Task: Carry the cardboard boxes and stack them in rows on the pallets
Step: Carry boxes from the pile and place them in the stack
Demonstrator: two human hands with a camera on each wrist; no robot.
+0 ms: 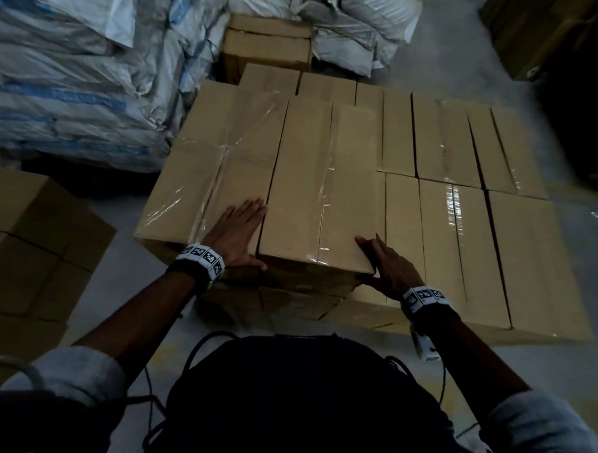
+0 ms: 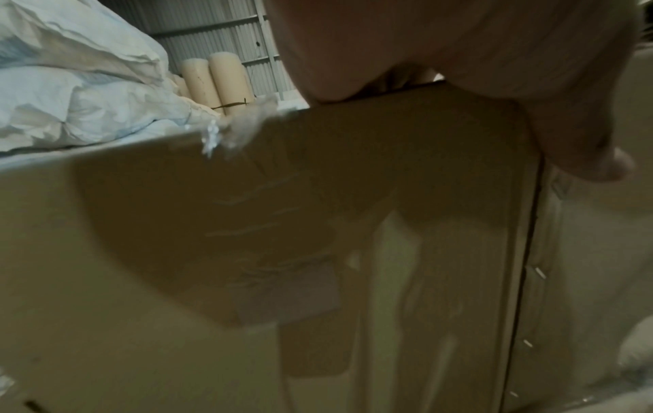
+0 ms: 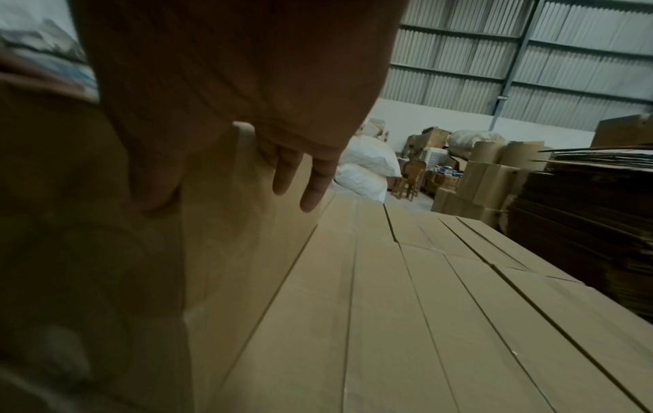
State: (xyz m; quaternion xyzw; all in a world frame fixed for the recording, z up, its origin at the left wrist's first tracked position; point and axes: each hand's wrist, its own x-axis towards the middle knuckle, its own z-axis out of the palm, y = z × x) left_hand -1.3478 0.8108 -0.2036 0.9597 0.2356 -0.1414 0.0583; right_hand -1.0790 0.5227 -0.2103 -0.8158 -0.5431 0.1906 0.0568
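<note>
Head view: both hands (image 1: 237, 230) press stacked cardboard boxes (image 1: 319, 189).

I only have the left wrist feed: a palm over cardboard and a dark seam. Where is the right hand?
Observer: The right hand is at the near right corner of the upper box, with its fingers straight against the box's right side.
Operator: Is the left hand on that same box?
Observer: No. The left hand lies flat on the neighbouring box to the left, with its fingertips beside the seam between the two.
Operator: What lies to the right of the upper box?
Observer: A lower layer of boxes, laid side by side in rows.
</note>
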